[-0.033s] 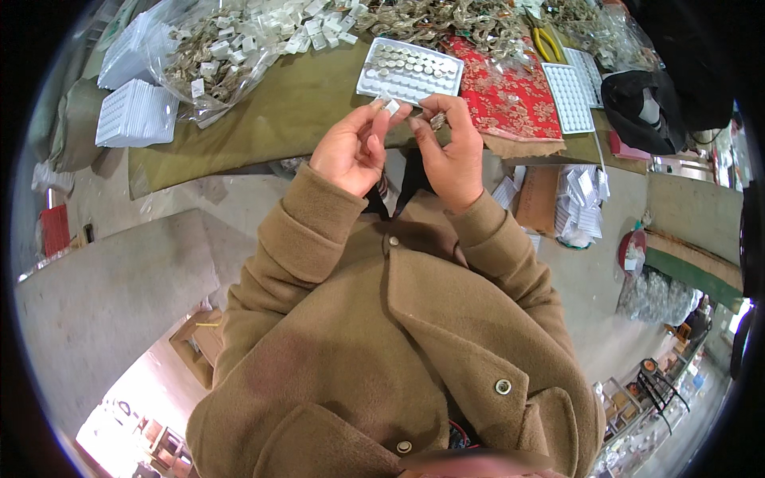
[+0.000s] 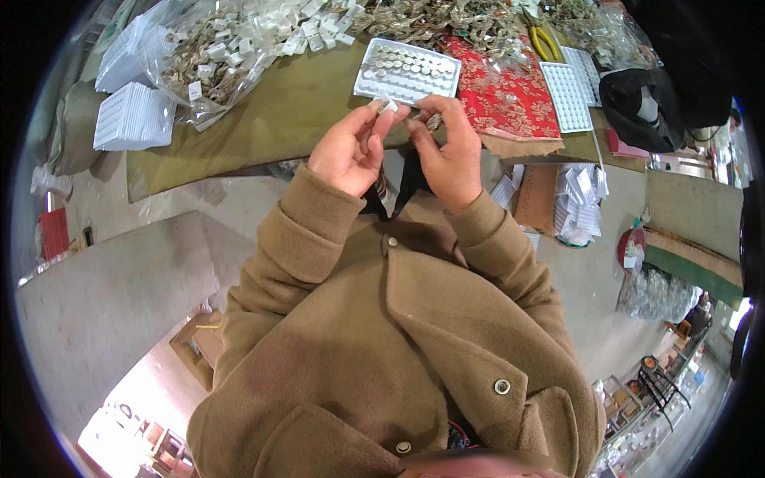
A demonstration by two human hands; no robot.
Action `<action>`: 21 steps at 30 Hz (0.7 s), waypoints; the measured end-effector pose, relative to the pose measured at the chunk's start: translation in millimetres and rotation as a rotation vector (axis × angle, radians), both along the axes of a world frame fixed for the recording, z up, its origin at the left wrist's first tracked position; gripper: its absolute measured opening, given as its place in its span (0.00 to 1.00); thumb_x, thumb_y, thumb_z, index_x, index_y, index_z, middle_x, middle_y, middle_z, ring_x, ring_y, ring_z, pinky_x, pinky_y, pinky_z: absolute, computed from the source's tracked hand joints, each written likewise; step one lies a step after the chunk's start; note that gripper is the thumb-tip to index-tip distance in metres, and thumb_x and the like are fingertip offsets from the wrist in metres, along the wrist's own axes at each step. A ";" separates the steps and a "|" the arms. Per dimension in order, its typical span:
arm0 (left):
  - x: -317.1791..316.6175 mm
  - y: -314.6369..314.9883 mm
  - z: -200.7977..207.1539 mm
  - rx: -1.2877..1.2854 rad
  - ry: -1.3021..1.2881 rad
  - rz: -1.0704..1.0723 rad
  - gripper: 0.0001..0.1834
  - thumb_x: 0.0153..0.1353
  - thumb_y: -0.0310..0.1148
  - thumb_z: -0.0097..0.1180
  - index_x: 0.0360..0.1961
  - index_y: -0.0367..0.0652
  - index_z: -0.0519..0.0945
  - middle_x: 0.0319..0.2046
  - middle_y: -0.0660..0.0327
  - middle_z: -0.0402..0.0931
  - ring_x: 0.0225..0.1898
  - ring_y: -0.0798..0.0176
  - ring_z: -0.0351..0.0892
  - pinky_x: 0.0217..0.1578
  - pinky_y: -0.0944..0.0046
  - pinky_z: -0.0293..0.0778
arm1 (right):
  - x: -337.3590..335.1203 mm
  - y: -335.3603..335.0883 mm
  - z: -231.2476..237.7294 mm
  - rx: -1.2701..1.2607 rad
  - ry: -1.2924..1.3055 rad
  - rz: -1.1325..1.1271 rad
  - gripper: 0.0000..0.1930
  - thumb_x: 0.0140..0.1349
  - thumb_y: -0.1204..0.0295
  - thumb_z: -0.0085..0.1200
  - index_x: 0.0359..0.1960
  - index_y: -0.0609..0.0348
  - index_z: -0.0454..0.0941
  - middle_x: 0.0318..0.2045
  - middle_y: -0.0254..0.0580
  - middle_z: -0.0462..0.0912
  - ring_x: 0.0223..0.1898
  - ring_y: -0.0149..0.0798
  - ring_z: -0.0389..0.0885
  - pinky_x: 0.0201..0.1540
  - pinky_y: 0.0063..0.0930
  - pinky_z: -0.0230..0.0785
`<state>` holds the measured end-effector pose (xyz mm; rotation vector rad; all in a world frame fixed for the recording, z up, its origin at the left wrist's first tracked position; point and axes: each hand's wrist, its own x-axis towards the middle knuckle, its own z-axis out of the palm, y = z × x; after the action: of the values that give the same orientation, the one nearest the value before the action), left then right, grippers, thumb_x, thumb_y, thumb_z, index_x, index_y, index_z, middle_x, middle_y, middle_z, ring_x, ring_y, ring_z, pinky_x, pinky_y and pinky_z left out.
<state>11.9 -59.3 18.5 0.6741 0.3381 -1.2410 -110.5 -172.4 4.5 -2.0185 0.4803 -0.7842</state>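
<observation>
Near the table's front edge, my left hand (image 2: 348,153) pinches a small white plastic block (image 2: 388,104) between its fingertips. My right hand (image 2: 453,155) is closed beside it, thumb against fingers, on a small bundle of brownish-clear wire (image 2: 433,121). The fingertips of both hands nearly meet; whether the wire joins the block I cannot tell. Just beyond them lies a white tray (image 2: 385,86) with round hollows. Round silvery pieces fill its far rows, while hollows show in the near rows.
Stacked white trays (image 2: 131,119) stand at left by a clear bag (image 2: 215,88) of wires and white blocks. Wire bundles (image 2: 430,20) heap along the back. Right of the middle are red patterned cloth (image 2: 510,99), yellow-handled pliers (image 2: 546,44), another tray (image 2: 567,99) and a black bag (image 2: 641,111).
</observation>
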 end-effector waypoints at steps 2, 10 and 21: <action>1.3 -1.0 -1.7 0.036 -0.201 -0.076 0.13 0.67 0.33 0.50 0.48 0.36 0.74 0.45 0.55 0.80 0.38 0.76 0.81 0.28 0.82 0.76 | -2.1 -4.1 1.9 -0.048 0.083 0.020 0.16 0.55 0.80 0.59 0.46 0.62 0.74 0.40 0.42 0.77 0.43 0.35 0.77 0.45 0.27 0.70; 9.1 -10.3 -7.0 0.100 -0.635 -0.131 0.11 0.66 0.31 0.52 0.45 0.35 0.77 0.42 0.55 0.81 0.40 0.69 0.82 0.35 0.74 0.81 | -7.1 -57.8 15.6 -0.058 0.062 -0.198 0.05 0.59 0.77 0.55 0.36 0.62 0.81 0.28 0.43 0.80 0.29 0.37 0.79 0.34 0.29 0.71; 0.1 -23.6 -13.3 0.085 -0.651 -0.275 0.10 0.64 0.28 0.52 0.44 0.38 0.78 0.39 0.59 0.81 0.39 0.71 0.82 0.34 0.75 0.79 | 26.9 -84.6 -10.4 -0.359 0.182 -0.226 0.06 0.56 0.73 0.58 0.35 0.56 0.80 0.32 0.44 0.78 0.33 0.50 0.79 0.35 0.38 0.72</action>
<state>12.0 -82.9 5.2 1.1794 -0.2517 -1.1943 -83.6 -257.0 -5.9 -2.4115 0.7235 -0.8747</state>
